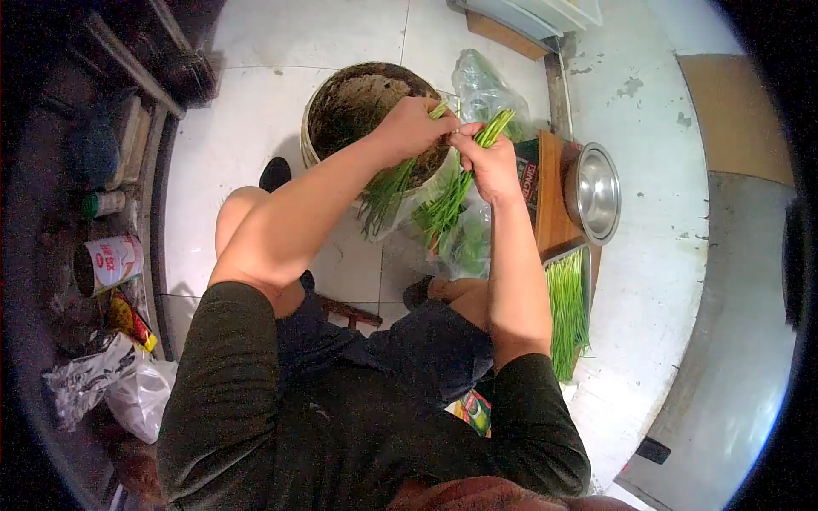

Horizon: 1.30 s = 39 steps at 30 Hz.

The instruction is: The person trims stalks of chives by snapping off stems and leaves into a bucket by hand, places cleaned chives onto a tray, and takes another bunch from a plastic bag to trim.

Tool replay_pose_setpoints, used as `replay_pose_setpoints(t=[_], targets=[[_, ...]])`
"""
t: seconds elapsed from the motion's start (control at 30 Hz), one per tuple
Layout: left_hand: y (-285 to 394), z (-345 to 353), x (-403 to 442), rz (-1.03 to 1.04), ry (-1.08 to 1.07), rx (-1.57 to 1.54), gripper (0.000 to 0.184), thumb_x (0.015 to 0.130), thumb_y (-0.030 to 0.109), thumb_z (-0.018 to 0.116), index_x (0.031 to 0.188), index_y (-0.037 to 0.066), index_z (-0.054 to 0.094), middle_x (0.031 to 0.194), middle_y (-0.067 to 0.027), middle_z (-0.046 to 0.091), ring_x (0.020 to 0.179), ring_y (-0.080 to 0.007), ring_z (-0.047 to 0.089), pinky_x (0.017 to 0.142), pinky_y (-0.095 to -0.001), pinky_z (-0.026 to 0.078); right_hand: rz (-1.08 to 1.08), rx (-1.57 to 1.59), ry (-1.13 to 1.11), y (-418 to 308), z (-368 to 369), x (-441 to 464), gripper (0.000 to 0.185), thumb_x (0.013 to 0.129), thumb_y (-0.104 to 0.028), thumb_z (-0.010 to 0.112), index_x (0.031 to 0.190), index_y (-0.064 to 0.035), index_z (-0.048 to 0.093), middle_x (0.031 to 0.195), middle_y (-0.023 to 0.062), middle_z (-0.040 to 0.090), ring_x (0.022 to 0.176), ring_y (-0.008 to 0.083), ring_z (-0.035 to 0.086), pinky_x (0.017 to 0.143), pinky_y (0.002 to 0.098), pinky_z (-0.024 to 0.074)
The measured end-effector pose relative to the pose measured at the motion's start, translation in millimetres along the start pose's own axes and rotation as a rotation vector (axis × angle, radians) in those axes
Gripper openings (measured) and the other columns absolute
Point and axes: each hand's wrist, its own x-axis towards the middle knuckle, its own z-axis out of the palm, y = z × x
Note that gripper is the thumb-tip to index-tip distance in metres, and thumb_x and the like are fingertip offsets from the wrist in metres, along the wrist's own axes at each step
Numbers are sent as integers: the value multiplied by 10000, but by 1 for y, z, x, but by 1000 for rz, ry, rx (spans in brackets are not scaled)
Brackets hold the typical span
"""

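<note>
My left hand [413, 132] is closed round a small bunch of chives [383, 200], whose long thin leaves hang down past the rim of a round bucket [308, 153]. My right hand [492, 166] grips another bunch of chives [445, 204], with the pale cut ends pointing up and the leaves trailing down to the left. The fingertips of both hands meet, or nearly so, between the bunches; what they pinch there is too small to make out. Dark dirt coats the bucket's inside.
Clear plastic bags [481, 85] with greens lie beyond and below my hands. On the right, a metal bowl [599, 192] stands on a brown board [552, 183], near a tray of neatly laid chives [567, 311]. Shelves at left hold a can [115, 262] and a white bag [145, 400].
</note>
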Motion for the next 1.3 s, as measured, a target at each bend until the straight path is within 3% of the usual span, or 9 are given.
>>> replay_pose_setpoints(t=[0.27, 0.57, 0.7, 0.9, 1.0, 1.13, 1.3], targets=[[-3, -2, 2, 58, -26, 65, 371, 837, 337, 615, 969, -9, 641, 745, -122, 630, 696, -164, 560, 699, -351, 466, 33, -108, -1, -15, 2, -6, 158, 802, -114, 672, 882, 22, 682, 714, 32, 653, 513, 69, 488, 474, 222, 388], [-6, -14, 15, -6, 299, -13, 310, 854, 311, 609, 929, 13, 644, 704, -32, 608, 646, -136, 520, 627, -327, 436, 62, -110, -28, -20, -2, -10, 158, 843, -118, 639, 908, 26, 637, 783, 71, 673, 497, 74, 454, 491, 218, 367], [7, -24, 9, -66, 351, 31, 331, 823, 280, 624, 884, -45, 640, 692, -132, 632, 628, -201, 593, 625, -370, 477, 68, -65, -26, -16, -6, -7, 172, 847, -115, 627, 938, 31, 622, 789, 78, 672, 499, 81, 452, 495, 221, 365], [-7, -17, 11, -70, 192, 231, 347, 808, 305, 654, 899, -29, 661, 730, -146, 649, 669, -222, 628, 652, -378, 486, 39, 1, -14, -4, -8, -1, 225, 845, -147, 614, 960, 46, 637, 817, 94, 692, 493, 85, 456, 479, 234, 378], [-13, -9, 11, -51, 87, 176, 374, 821, 380, 646, 931, 25, 686, 755, -101, 657, 709, -172, 603, 693, -346, 475, 66, 8, 20, -4, -6, 0, 229, 852, -161, 621, 957, 41, 641, 814, 87, 693, 497, 83, 457, 475, 232, 373], [-3, -3, 1, 4, -58, 30, 355, 813, 366, 666, 935, 33, 694, 808, -59, 676, 757, -120, 589, 736, -290, 471, 62, 5, 3, -6, -2, -1, 224, 865, -175, 624, 949, 31, 648, 808, 83, 693, 505, 82, 461, 476, 229, 375], [1, -3, -1, -56, -91, -129, 345, 804, 329, 685, 951, 16, 677, 794, -67, 668, 717, -122, 582, 695, -284, 468, 59, -21, -70, -4, -4, 0, 228, 865, -174, 627, 972, 26, 649, 810, 89, 688, 514, 88, 464, 488, 231, 387]])
